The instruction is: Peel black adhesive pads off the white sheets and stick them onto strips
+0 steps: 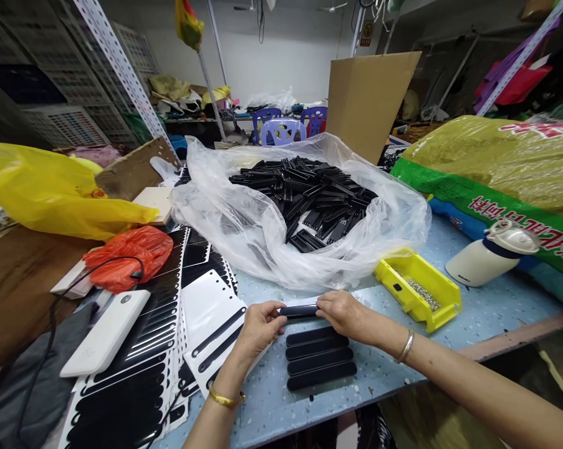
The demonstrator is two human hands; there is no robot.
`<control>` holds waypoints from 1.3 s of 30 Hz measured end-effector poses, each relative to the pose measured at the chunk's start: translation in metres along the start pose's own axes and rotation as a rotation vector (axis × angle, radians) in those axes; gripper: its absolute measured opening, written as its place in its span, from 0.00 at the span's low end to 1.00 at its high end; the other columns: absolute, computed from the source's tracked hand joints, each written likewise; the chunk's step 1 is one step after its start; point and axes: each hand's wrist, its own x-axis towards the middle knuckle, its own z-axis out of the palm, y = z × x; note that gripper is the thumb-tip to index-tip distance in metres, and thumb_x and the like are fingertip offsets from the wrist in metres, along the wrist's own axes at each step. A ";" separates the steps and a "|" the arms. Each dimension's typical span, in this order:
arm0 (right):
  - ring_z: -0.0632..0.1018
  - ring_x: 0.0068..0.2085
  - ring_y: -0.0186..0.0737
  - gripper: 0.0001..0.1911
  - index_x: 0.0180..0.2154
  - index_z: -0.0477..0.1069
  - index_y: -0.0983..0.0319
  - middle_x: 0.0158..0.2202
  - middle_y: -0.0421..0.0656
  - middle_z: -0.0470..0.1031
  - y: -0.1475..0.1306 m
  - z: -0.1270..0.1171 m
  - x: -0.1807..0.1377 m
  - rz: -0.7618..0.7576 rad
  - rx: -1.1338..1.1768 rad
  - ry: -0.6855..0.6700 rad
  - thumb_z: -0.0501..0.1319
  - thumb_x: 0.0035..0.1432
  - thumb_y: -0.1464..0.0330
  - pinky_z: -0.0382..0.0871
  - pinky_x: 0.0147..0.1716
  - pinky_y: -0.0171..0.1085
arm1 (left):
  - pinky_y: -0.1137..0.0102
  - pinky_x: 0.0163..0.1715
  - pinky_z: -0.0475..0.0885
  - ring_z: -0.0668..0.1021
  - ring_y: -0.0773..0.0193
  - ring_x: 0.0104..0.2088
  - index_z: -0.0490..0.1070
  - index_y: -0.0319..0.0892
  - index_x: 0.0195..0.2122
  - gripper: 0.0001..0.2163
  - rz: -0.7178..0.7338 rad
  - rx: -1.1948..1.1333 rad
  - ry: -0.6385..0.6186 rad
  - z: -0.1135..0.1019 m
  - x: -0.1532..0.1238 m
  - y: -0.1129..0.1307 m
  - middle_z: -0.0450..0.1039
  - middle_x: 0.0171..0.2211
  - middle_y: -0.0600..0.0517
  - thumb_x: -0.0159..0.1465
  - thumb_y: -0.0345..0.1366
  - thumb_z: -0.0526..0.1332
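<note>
A slim black strip (pixel 300 310) with rounded ends lies level between my two hands. My left hand (pixel 262 324) pinches its left end, and my right hand (pixel 340 312) grips the right end from above. Just below it, several like black strips (pixel 319 358) are laid in a neat stack of rows on the blue speckled table (pixel 379 380). Left of my left hand are white backing sheets (pixel 211 305) carrying long black stickers. Beyond my hands, a clear plastic bag (pixel 244 231) spreads open around a heap of black plastic pieces (pixel 309 187).
A yellow bin (pixel 419 290) of small metal parts stands right of my hands, with a white bottle (pixel 489 255) behind it. At left lie a white power bank (pixel 106 333), a red plastic bag (pixel 131 259) and black sticker sheets (pixel 122 399). A big sack (pixel 496 168) fills the right side.
</note>
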 end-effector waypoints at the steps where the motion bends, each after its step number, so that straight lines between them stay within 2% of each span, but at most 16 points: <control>1: 0.73 0.31 0.39 0.10 0.29 0.69 0.65 0.28 0.44 0.74 0.000 0.000 0.000 0.002 0.000 -0.003 0.57 0.64 0.74 0.63 0.30 0.35 | 0.77 0.11 0.66 0.75 0.67 0.16 0.77 0.35 0.35 0.15 0.002 -0.002 0.000 0.000 0.000 0.000 0.70 0.17 0.57 0.45 0.34 0.65; 19: 0.73 0.30 0.37 0.11 0.27 0.68 0.64 0.28 0.43 0.72 0.001 -0.002 0.000 0.018 0.045 -0.007 0.58 0.64 0.74 0.63 0.30 0.34 | 0.77 0.12 0.66 0.76 0.65 0.17 0.78 0.37 0.33 0.15 -0.045 -0.016 -0.014 -0.002 -0.001 0.007 0.70 0.17 0.57 0.43 0.35 0.68; 26: 0.72 0.31 0.37 0.11 0.28 0.68 0.64 0.28 0.43 0.71 -0.001 -0.007 0.000 0.016 0.066 -0.008 0.57 0.65 0.72 0.63 0.31 0.34 | 0.78 0.12 0.66 0.74 0.67 0.15 0.78 0.37 0.31 0.13 -0.042 0.025 0.019 0.001 0.000 0.007 0.70 0.13 0.55 0.51 0.42 0.65; 33: 0.70 0.30 0.37 0.13 0.29 0.67 0.63 0.28 0.42 0.70 0.005 0.006 -0.006 -0.054 0.049 0.071 0.53 0.68 0.71 0.62 0.32 0.35 | 0.78 0.11 0.64 0.73 0.68 0.13 0.77 0.37 0.30 0.12 -0.073 0.010 0.053 0.004 0.000 0.010 0.68 0.11 0.56 0.49 0.41 0.67; 39: 0.70 0.31 0.37 0.13 0.31 0.67 0.64 0.29 0.44 0.71 0.008 0.014 -0.009 -0.066 0.019 0.104 0.52 0.69 0.70 0.62 0.32 0.36 | 0.76 0.12 0.65 0.74 0.65 0.14 0.77 0.37 0.31 0.13 -0.078 0.035 0.048 0.003 0.002 0.007 0.68 0.12 0.56 0.49 0.43 0.67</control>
